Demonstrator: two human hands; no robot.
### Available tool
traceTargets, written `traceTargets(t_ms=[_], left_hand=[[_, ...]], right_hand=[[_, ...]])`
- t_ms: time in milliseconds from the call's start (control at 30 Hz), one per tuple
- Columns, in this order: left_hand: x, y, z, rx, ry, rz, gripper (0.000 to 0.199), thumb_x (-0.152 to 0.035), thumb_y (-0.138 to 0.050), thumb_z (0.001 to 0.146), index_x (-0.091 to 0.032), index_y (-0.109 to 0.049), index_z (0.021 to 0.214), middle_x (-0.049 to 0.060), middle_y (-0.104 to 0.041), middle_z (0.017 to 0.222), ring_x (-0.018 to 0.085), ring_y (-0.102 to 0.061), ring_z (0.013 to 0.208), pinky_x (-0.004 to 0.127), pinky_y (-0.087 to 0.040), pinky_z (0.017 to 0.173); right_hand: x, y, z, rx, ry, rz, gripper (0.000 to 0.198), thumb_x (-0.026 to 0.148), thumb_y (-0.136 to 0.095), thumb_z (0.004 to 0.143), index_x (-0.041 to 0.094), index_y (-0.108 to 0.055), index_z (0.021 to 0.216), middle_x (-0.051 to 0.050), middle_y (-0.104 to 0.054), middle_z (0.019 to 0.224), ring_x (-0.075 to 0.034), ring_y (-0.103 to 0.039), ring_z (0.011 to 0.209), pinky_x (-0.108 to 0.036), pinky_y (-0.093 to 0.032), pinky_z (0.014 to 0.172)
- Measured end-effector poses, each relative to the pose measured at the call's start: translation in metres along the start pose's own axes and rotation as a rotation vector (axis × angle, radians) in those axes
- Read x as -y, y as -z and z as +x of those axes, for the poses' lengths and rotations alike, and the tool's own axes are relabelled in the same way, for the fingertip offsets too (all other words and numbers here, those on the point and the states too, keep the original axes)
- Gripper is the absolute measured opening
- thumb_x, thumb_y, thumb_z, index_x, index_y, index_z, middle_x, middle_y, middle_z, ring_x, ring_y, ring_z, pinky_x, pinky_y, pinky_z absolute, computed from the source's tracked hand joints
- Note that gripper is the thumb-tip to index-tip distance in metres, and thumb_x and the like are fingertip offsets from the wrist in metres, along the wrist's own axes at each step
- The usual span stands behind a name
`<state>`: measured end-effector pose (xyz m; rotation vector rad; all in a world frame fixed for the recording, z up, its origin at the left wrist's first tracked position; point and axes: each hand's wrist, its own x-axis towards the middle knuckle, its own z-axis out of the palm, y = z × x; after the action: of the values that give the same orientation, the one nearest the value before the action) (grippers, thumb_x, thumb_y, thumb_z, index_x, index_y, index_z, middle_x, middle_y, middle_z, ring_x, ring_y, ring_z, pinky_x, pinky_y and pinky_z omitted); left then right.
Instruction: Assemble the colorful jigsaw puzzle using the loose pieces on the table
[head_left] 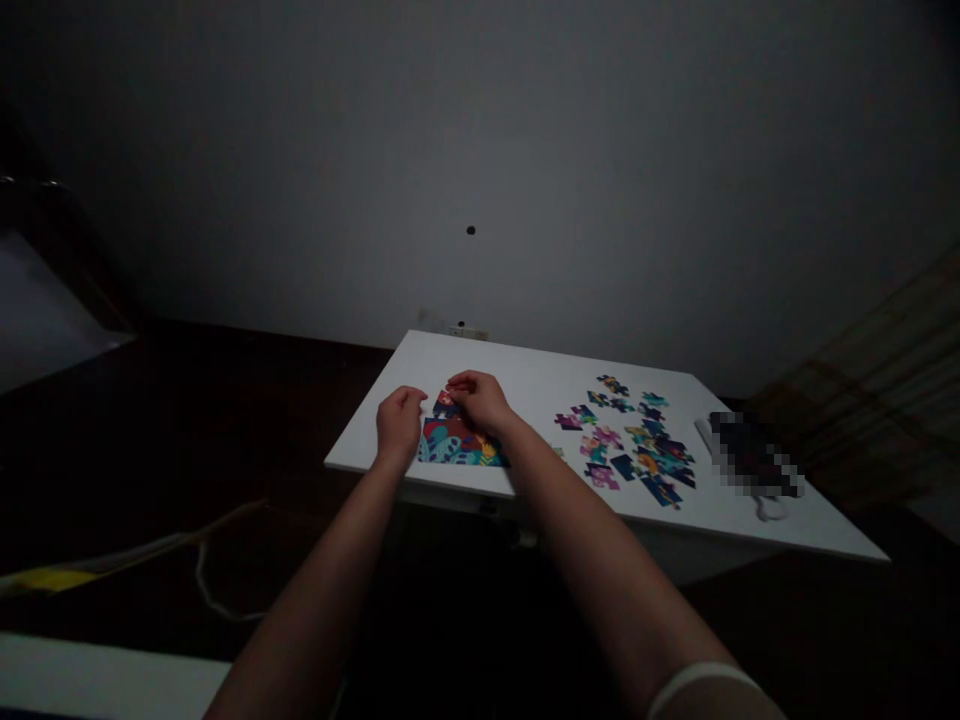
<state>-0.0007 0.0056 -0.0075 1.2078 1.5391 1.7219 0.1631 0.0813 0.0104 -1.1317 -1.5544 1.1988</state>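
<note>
A partly joined jigsaw puzzle (450,442) with red, teal and yellow patches lies near the table's front left edge. My right hand (481,402) reaches over its upper part, fingers bent and pinched at a red and dark blue puzzle piece (445,402) at the top of the joined section. Part of that piece and the puzzle's right side are hidden by the hand and forearm. At the puzzle's left side is my left hand (400,424), its fingers curled in and the thumb side toward the piece. Nothing shows in its grasp.
Loose puzzle pieces (652,450) lie scattered and partly overlapping on the right half of the white table (525,365). Farther right is a dark blurred-out object (754,455) with a loop. A plain wall (600,200) rises behind the table.
</note>
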Motion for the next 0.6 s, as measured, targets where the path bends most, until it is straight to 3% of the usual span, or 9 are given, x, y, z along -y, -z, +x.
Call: traceTargets(t_ms=[300, 600], left_hand=[[0.006, -0.001, 0.002, 0.033, -0.007, 0.031, 0.023, -0.043, -0.061, 0.085, -0.025, -0.073, 0.081, 0.002, -0.068, 0.075, 0.024, -0.063, 0.077, 0.035, -0.047, 0.070], [0.001, -0.001, 0.000, 0.036, -0.005, 0.042, 0.024, -0.043, -0.060, 0.086, -0.024, -0.073, 0.082, 0.002, -0.070, 0.077, 0.023, -0.064, 0.076, 0.035, -0.049, 0.071]], right_hand=[[0.006, -0.007, 0.001, 0.136, 0.246, -0.449, 0.019, 0.007, -0.078, 0.099, 0.023, -0.086, 0.105, -0.005, -0.088, 0.108, -0.021, -0.080, 0.102, -0.035, -0.060, 0.103], [0.011, -0.017, -0.003, 0.108, 0.259, -0.570, 0.023, 0.007, -0.073, 0.100, 0.023, -0.087, 0.108, -0.006, -0.088, 0.110, -0.023, -0.079, 0.107, -0.033, -0.058, 0.101]])
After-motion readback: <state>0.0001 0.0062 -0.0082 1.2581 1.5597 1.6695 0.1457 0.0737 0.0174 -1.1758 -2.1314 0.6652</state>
